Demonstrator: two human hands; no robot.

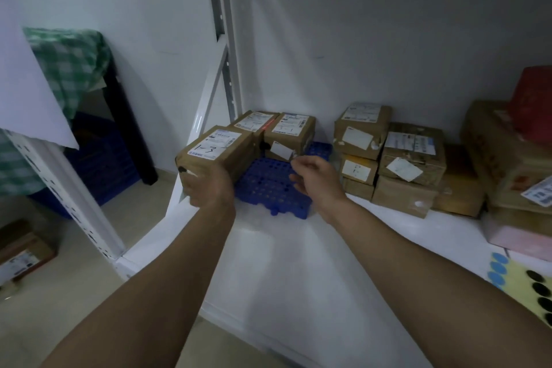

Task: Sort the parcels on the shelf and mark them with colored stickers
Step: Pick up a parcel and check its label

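Note:
My left hand point(209, 187) grips the near end of a brown cardboard parcel point(218, 149) marked "1-3" on its label, at the left edge of a blue perforated tray point(268, 188). A black round sticker shows on the parcel's near left corner. Two more labelled parcels point(289, 131) stand behind it on the tray. My right hand point(316, 176) hovers over the tray with loosely bent fingers, empty, just in front of the back parcel. Sticker sheets with blue point(497, 270) and black dots point(540, 290) lie at the shelf's right front.
A stack of labelled brown parcels point(394, 158) fills the back middle of the white shelf point(298, 263). Larger boxes, a red one point(534, 104) and a pink one point(519, 236), sit at the right. The shelf's white upright point(206, 116) is at left; a box point(24, 254) lies on the floor.

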